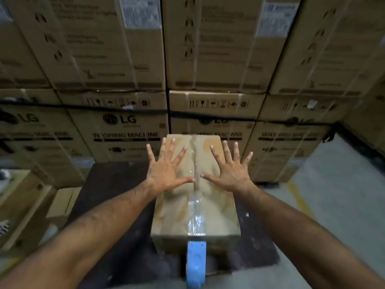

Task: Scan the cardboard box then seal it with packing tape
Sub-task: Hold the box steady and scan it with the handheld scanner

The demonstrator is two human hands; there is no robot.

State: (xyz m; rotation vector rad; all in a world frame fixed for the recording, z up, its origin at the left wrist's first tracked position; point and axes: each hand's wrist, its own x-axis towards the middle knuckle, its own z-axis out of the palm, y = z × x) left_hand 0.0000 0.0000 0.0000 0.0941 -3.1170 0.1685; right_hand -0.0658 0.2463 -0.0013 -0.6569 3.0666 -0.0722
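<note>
A brown cardboard box [177,213] lies lengthwise on a dark platform [108,205], its top flaps closed along a middle seam. Clear packing tape [195,217] runs along the near half of that seam, wrinkled and shiny. A blue tape dispenser [195,265] hangs at the box's near end, still joined to the tape. My left hand [166,165] lies flat with fingers spread on the left flap. My right hand [229,167] lies flat and spread on the right flap. Both thumbs point toward the seam. No scanner is visible.
A wall of large stacked washing machine cartons [129,126] stands right behind the box. More cartons [23,205] sit at the left. Grey concrete floor [333,195] with a yellow line lies to the right.
</note>
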